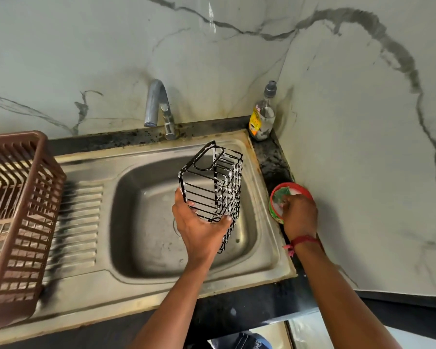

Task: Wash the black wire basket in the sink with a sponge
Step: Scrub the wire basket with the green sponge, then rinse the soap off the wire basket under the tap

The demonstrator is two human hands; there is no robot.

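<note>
The black wire basket (212, 182), streaked with white suds, is held above the steel sink (161, 263). My left hand (199, 227) grips its lower end, thumb on one side and fingers on the other. My right hand (301, 214) reaches into a small red-rimmed soap tub (275, 210) on the counter right of the sink, its fingertips pinching a green sponge (280, 196) against the white soap. Most of the sponge is hidden by my fingers.
A chrome tap (159, 107) stands behind the sink. A dish-soap bottle (262, 114) sits in the back right corner. A brown plastic drying rack (18, 222) occupies the drainboard at left. Marble wall panels close in the back and right.
</note>
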